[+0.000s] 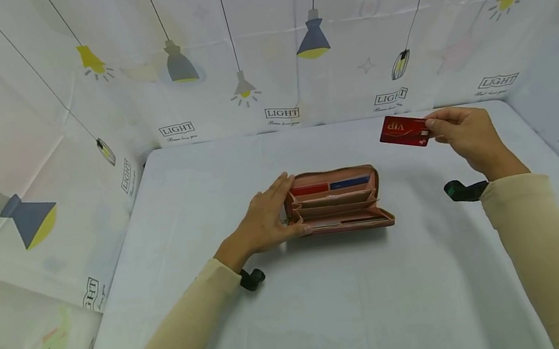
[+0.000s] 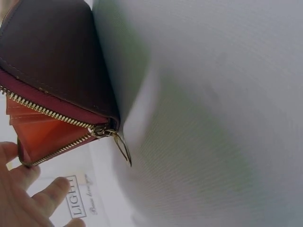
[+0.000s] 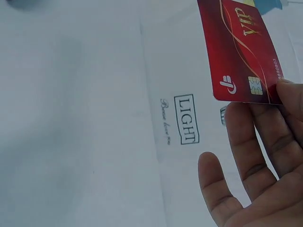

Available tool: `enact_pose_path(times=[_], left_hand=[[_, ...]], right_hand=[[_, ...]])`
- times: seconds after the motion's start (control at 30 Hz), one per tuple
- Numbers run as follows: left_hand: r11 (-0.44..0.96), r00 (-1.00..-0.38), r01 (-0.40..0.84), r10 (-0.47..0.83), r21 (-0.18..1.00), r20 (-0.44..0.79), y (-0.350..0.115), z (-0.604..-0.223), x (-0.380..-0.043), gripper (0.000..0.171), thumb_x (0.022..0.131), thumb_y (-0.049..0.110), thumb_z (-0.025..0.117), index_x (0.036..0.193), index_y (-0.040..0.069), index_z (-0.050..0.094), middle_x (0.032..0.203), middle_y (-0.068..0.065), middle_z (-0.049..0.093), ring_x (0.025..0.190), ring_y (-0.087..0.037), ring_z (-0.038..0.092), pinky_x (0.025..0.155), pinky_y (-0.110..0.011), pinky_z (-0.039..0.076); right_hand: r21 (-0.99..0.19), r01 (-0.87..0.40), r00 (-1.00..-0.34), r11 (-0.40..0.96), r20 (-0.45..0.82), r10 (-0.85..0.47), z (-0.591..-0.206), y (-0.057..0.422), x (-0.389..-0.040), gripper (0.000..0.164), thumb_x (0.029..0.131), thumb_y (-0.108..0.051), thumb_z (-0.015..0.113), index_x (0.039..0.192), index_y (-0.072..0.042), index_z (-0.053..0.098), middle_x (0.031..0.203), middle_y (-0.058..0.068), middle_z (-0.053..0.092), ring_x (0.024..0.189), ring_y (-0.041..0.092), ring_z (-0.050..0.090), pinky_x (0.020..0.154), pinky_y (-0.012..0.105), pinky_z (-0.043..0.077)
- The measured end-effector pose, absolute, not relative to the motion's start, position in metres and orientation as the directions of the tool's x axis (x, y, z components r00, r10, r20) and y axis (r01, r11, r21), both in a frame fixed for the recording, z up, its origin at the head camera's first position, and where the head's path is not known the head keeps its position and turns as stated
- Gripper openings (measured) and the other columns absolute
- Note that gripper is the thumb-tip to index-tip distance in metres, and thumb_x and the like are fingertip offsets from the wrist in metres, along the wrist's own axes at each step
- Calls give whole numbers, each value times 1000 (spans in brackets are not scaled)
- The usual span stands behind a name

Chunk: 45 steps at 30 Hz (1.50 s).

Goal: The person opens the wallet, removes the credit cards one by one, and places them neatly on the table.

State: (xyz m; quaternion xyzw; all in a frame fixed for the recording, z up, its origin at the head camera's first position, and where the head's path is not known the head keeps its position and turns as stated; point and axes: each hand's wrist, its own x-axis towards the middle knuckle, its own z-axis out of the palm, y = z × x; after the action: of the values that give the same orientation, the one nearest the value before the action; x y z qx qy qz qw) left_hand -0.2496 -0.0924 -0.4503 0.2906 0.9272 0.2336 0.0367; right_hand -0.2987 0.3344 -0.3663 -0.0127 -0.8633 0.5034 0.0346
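Note:
A brown zip-around wallet (image 1: 337, 209) lies spread on the white table, its compartments facing up. My left hand (image 1: 269, 214) holds its left end, thumb at the near edge and fingers at the far edge. In the left wrist view, the brass zipper pull (image 2: 122, 146) hangs from the corner of the wallet (image 2: 52, 52). A red card (image 1: 308, 190) and a blue card (image 1: 349, 183) show in the wallet's far slots. Up and to the right, my right hand (image 1: 469, 136) pinches a red VIP card (image 3: 241, 52) by one end, between thumb and fingers.
The white table (image 1: 331, 310) reaches back to a cloth wall (image 1: 268, 92) printed with hanging lamps and LIGHT labels. Similar cloth stands at the left and right sides. A dark wrist camera (image 1: 253, 279) sits by the left cuff, another dark camera mount (image 1: 461, 191) by the right.

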Motion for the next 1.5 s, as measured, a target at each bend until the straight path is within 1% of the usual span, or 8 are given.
enact_pose_path(times=[0.33,0.6,0.9,1.0,1.1,1.27,1.4,1.5], left_hand=[[731,-836,510,545,454,62,-97,-451,-251,115,88,70,71,170,18,9,176,-1,8,159,-26,23,123,-65,20],[725,-835,512,545,460,71,-97,-449,-251,115,88,70,71,170,18,9,176,0,7,158,-26,24,123,-65,20],[731,-838,511,540,452,76,-95,-451,-251,113,89,67,73,169,18,11,176,-1,10,159,-24,23,124,-63,20],[730,-838,510,540,455,72,-95,-450,-251,114,87,69,73,169,18,11,176,0,10,159,-21,21,125,-61,20],[730,-840,504,538,462,67,-95,-451,-251,116,85,71,73,170,19,12,176,1,10,160,-19,19,125,-60,20],[734,-845,495,532,465,61,-96,-452,-251,117,85,71,73,170,20,11,176,2,9,160,-19,19,125,-60,19],[740,-847,494,528,457,62,-97,-452,-252,117,85,71,73,170,20,10,176,2,8,160,-19,18,125,-60,19],[743,-848,492,526,454,58,-97,-452,-252,117,85,71,74,170,22,10,176,3,8,160,-18,18,126,-59,19]], right_hand=[[-851,87,-994,518,-39,103,-378,361,-311,59,103,-45,61,138,3,59,99,-26,64,98,1,62,78,9,52],[-872,171,-985,459,-164,56,-385,377,-319,57,103,-47,61,135,-1,59,99,-26,65,97,-1,63,80,15,56],[-815,278,-953,508,-301,40,-399,396,-327,76,103,-56,55,150,2,44,125,-5,53,120,23,50,81,17,55],[-808,294,-942,510,-335,12,-402,402,-329,70,102,-54,58,146,0,51,114,-13,59,116,21,52,83,21,56],[-803,299,-928,516,-370,-38,-405,407,-334,55,104,-50,59,136,-6,63,101,-20,61,111,18,54,86,26,57],[-792,311,-903,526,-419,-98,-413,410,-344,40,106,-47,57,127,-15,70,102,-19,62,111,18,54,90,30,57],[-760,300,-893,576,-436,-110,-422,410,-351,53,106,-47,56,135,-3,64,108,-12,62,108,16,56,91,33,57],[-727,294,-881,620,-458,-118,-428,409,-354,65,108,-47,53,143,7,52,124,5,62,115,24,56,95,39,55]])
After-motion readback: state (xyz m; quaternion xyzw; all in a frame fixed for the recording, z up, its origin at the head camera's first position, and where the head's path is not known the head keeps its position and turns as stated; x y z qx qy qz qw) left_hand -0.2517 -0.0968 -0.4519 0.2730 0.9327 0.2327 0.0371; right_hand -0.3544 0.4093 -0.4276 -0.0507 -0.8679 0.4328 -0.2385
